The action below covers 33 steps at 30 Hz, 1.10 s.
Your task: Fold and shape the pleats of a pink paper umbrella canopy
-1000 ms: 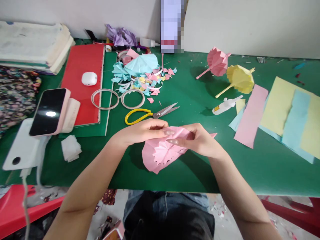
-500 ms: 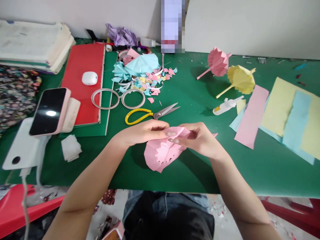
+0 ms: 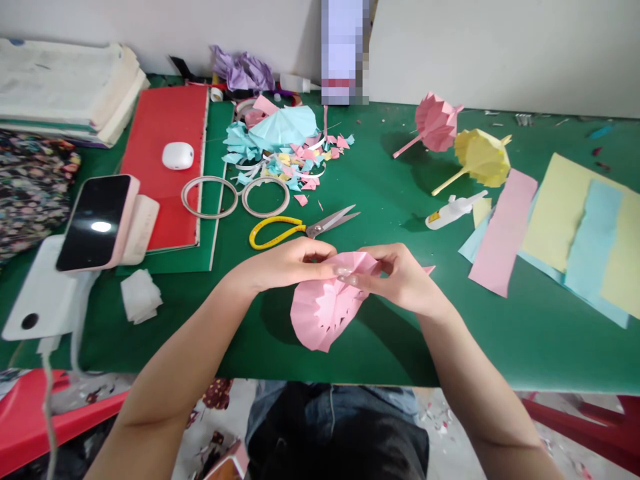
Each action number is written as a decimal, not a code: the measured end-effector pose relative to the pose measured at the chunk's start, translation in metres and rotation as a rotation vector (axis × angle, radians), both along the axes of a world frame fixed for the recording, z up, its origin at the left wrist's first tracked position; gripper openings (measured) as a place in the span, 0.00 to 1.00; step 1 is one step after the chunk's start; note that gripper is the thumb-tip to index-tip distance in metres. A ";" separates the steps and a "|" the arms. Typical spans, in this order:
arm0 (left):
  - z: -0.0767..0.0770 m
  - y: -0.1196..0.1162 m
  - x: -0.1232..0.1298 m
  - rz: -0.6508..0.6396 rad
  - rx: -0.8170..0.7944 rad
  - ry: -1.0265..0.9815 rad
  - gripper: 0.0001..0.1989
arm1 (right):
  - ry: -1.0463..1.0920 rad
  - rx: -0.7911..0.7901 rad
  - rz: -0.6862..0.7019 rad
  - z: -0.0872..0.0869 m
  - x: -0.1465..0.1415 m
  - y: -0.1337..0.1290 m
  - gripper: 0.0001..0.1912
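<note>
A pleated pink paper disc point(image 3: 320, 317) with small cut-out slits hangs tilted above the table's front edge. My left hand point(image 3: 307, 261) pinches its upper left side between thumb and fingers. On the upper right side, my right hand point(image 3: 397, 277) grips the same paper, its thumb close to the left thumb. A pointed pink tip shows past the right hand. Just beyond my left hand lie yellow-handled scissors point(image 3: 307, 228), blades apart. Farther right rest a small pink paper umbrella point(image 3: 436, 125) and a yellow paper umbrella point(image 3: 481, 160).
Paper scraps point(image 3: 295, 160) and two tape rings point(image 3: 265, 197) lie left of centre. A glue bottle point(image 3: 453, 211) and coloured paper sheets point(image 3: 550, 220) are at right. A red notebook point(image 3: 165, 193), a phone point(image 3: 97, 223) and a power bank point(image 3: 37, 287) occupy the left.
The lower part of the pink paper has swung slightly down and to the right. Both hands keep their hold in nearly the same place, thumbs shifted a little.
</note>
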<state>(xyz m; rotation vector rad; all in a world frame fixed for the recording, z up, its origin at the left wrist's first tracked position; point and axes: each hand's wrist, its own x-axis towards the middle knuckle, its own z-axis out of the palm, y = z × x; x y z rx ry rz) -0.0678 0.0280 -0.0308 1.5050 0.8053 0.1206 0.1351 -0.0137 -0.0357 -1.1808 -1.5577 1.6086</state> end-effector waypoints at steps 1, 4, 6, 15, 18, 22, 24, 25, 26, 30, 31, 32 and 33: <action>0.000 -0.001 0.001 0.007 0.000 0.000 0.12 | 0.003 0.007 -0.001 -0.001 -0.001 0.000 0.09; 0.000 -0.003 0.003 0.042 0.015 0.004 0.14 | 0.066 0.027 0.005 -0.003 -0.003 0.000 0.09; 0.001 -0.004 0.004 0.059 0.016 0.013 0.16 | 0.108 0.018 0.019 -0.004 -0.004 0.000 0.09; 0.001 -0.006 0.007 0.078 -0.012 0.016 0.16 | -0.003 0.086 0.023 0.000 -0.002 -0.002 0.08; 0.001 -0.007 0.009 0.093 -0.001 0.032 0.18 | -0.027 0.112 0.013 0.000 -0.003 -0.002 0.08; 0.000 -0.007 0.008 0.093 -0.027 0.015 0.17 | -0.058 0.148 -0.008 0.002 -0.004 -0.003 0.08; -0.001 -0.006 0.008 0.098 -0.060 -0.001 0.15 | -0.063 0.157 -0.005 0.003 -0.003 -0.003 0.07; -0.002 -0.005 0.007 0.112 -0.079 -0.012 0.15 | -0.061 0.161 -0.001 0.004 -0.003 -0.003 0.08; -0.003 -0.005 0.007 0.131 -0.099 -0.027 0.14 | -0.055 0.165 0.003 0.004 -0.003 -0.003 0.09; -0.002 -0.005 0.007 0.181 -0.137 -0.066 0.15 | -0.031 0.185 0.012 0.004 -0.001 -0.002 0.10; -0.002 -0.006 0.007 0.172 -0.138 -0.068 0.15 | -0.026 0.186 0.013 0.004 -0.001 -0.002 0.10; -0.001 -0.006 0.007 0.161 -0.138 -0.068 0.16 | -0.019 0.184 0.013 0.004 -0.001 -0.002 0.09; 0.000 -0.006 0.008 0.151 -0.140 -0.067 0.16 | -0.010 0.178 0.013 0.003 -0.001 -0.001 0.09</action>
